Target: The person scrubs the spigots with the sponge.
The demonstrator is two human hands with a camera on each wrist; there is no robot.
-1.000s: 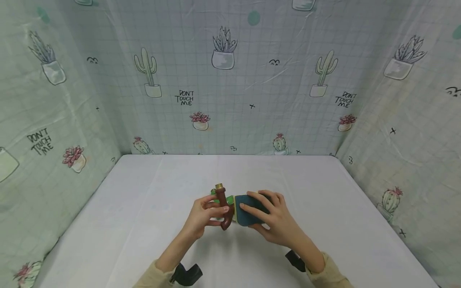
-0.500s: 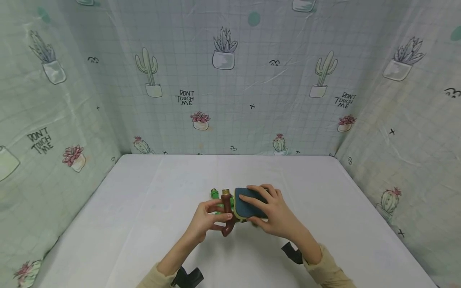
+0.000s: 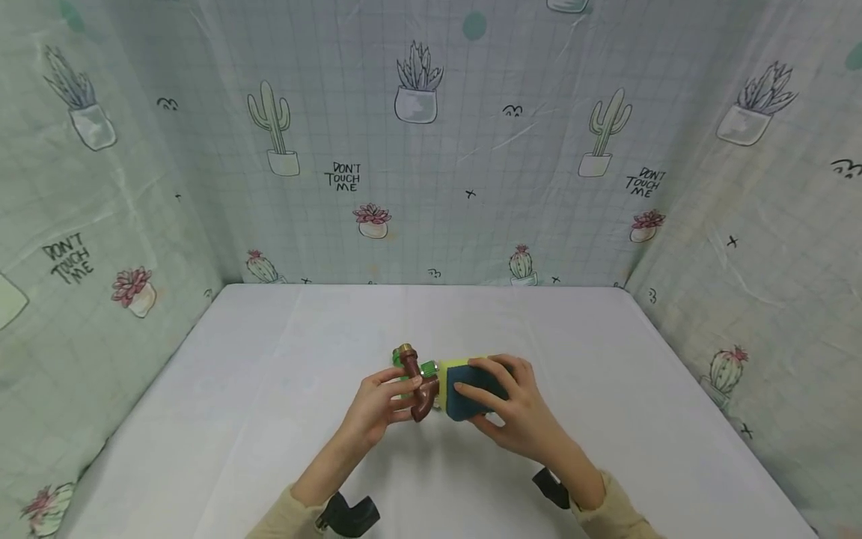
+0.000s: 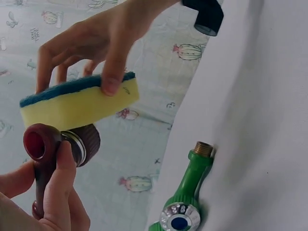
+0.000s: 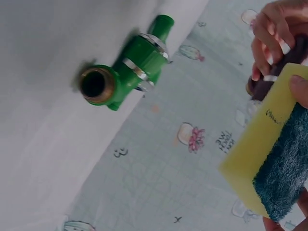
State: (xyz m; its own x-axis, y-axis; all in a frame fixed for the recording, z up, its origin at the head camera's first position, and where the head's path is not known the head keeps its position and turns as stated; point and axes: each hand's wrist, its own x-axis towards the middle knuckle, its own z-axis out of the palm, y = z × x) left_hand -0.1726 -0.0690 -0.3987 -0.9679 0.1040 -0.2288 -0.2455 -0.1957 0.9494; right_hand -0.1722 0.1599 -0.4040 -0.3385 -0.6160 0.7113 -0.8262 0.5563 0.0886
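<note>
Brown faucet [image 3: 424,400] sits above the white table [image 3: 303,352], gripped by the left hand [image 3: 373,408], seemingly for steadiness; the right hand [image 3: 517,404] grasps the sponge [image 4: 82,107] blue-side, leaving yellow facing the faucet.

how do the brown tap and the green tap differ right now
The brown tap is dark reddish brown, while the green tap is bright green. The left hand holds the brown tap; the green tap lies on the white table. Both have a brass-coloured end.
</note>
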